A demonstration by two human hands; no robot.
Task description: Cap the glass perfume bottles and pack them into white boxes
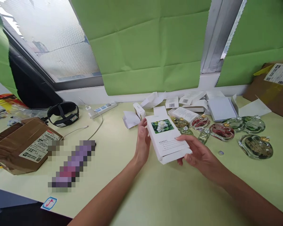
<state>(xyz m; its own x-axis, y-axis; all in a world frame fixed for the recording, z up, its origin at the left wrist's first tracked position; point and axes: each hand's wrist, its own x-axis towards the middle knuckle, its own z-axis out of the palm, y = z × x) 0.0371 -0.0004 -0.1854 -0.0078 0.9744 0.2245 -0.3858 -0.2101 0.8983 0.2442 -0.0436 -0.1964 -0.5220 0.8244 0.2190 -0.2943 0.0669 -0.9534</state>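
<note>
Both hands hold a flat white box (168,137) above the pale yellow-green table (155,194). The box bears a picture of a white flower and lines of small print, and its top flap stands up. My left hand (142,145) grips its left edge. My right hand (200,157) supports the lower right corner from below, thumb on top. Just behind the box lie several round glass bottles (221,131) with gold caps, holding red, green and dark contents.
Opened white boxes and leaflets (217,106) are scattered along the back under green paper on the window. A brown cardboard parcel (23,144) lies at left, another (271,88) at far right. A black headset (63,113), a power strip (103,109) and a blurred patch (72,164) sit left of centre.
</note>
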